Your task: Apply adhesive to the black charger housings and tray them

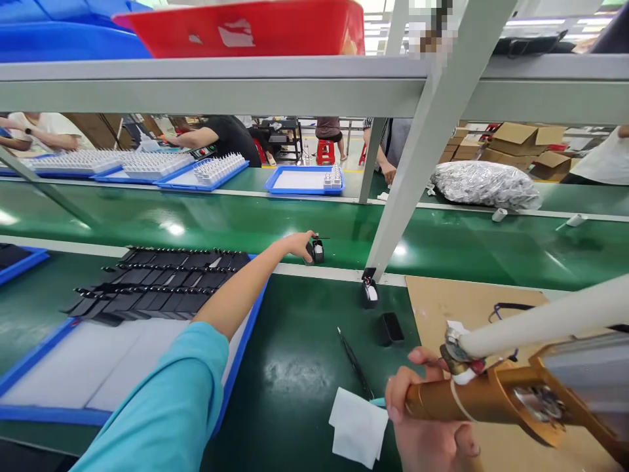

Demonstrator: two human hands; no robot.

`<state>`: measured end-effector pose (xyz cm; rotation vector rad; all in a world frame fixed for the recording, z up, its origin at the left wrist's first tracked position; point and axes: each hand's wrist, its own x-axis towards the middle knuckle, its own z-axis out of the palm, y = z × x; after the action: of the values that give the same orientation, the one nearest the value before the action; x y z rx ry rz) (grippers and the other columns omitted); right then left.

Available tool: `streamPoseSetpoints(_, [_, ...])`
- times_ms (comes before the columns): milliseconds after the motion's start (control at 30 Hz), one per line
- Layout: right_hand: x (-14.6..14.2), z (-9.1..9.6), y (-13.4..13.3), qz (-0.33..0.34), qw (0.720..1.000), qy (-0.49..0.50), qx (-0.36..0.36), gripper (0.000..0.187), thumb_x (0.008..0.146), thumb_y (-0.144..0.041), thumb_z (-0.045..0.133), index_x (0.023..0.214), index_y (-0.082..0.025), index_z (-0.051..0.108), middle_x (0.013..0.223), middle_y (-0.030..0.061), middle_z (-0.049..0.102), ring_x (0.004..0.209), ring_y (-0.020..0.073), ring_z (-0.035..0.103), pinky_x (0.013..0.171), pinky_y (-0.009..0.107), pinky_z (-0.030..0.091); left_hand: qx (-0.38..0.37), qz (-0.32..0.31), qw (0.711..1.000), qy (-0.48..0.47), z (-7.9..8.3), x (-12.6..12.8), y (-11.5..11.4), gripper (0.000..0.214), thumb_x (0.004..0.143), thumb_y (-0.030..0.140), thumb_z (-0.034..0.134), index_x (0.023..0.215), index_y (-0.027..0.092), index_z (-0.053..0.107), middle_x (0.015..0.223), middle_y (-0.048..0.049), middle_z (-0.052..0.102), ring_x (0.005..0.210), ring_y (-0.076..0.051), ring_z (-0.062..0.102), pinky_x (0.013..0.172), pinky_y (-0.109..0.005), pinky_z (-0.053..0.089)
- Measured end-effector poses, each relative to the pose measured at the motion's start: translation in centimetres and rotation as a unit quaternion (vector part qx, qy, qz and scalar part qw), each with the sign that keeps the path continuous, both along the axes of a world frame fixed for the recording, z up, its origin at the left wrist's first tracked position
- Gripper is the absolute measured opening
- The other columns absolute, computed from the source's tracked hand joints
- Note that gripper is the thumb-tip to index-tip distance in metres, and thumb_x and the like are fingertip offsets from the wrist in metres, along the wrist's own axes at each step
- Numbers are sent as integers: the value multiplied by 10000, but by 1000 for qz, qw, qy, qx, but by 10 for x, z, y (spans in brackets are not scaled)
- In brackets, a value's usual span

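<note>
My left hand point(297, 245) stretches out to the green conveyor belt, its fingers closed around a small black casing point(318, 252) with a white part inside. In my right hand point(417, 406) is a bronze-coloured glue gun point(442, 398) with a clear barrel and a hose fitting. Its teal nozzle point(377, 402) points left, over a folded white cloth point(358, 429). Black tweezers point(354, 360) lie just behind the cloth. A similar black casing point(369, 293) with a white part stands by the frame post, and an open black box point(391, 328) sits in front of it.
To the left, a blue-edged tray point(54, 413) holds rows of black parts point(162, 278). A slanted metal post point(417, 151) and an overhead shelf beam point(211, 95) stand before me. Cardboard point(457, 305) covers the bench at right. People sit across the conveyor belt point(221, 219).
</note>
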<state>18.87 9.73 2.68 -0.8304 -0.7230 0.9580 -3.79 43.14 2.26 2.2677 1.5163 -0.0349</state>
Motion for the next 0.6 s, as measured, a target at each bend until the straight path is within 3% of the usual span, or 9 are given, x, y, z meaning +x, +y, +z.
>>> streamPoseSetpoints(133, [-3,0,0,-11,999,28,41,405,709,-622,544,1034,-381,571,1021,35,535,394,130,484,393,346,330,35,4,999,-24,-14,5,-9,943,626,425,770,1422,179,328,1349,-129,560,1152,-288,588,918,-324,475])
streamPoseSetpoints(300, [-5,0,4,8,997,24,74,316,755,-561,520,1004,-376,582,1045,32,536,417,131,506,408,345,341,78,10,996,-42,-11,11,-27,760,703,435,726,1348,166,427,1280,-139,609,1156,-313,586,932,-364,469])
streamPoseSetpoints(433, [-5,2,4,23,996,20,86,301,793,-534,503,1017,-349,583,1050,30,549,438,113,511,416,316,347,86,-51,992,-73,-7,39,-68,784,665,488,763,1326,195,460,1283,-107,613,1160,-306,584,936,-348,465])
streamPoseSetpoints(600, [-5,2,5,32,993,27,107,293,810,-490,506,1029,-312,586,1050,28,560,462,104,534,428,298,361,61,-146,981,-108,-17,81,-120,820,643,455,806,1332,208,436,1274,-102,614,1122,-301,604,902,-346,474])
